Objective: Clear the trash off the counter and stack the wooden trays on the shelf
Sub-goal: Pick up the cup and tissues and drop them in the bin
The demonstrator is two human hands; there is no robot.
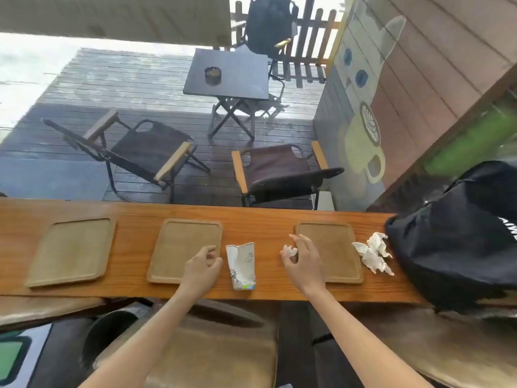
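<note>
Three flat wooden trays lie in a row on the wooden counter (268,217): a left tray (71,252), a middle tray (181,247) and a right tray (334,247). A crushed white paper cup (241,266) lies between the middle and right trays. My left hand (202,266) hovers over the middle tray's right edge, fingers curled and apart, just left of the cup. My right hand (303,260) rests at the right tray's left edge with its fingers closing around a small crumpled paper ball (290,251). Crumpled white napkins (373,253) lie right of the right tray.
A black bag (458,239) sits on the counter's right end, touching the napkins. Below the counter are a dark round bin opening (112,329) and brown seat cushions (212,357). Beyond the glass, folding chairs and a small black table (229,74) stand on a deck.
</note>
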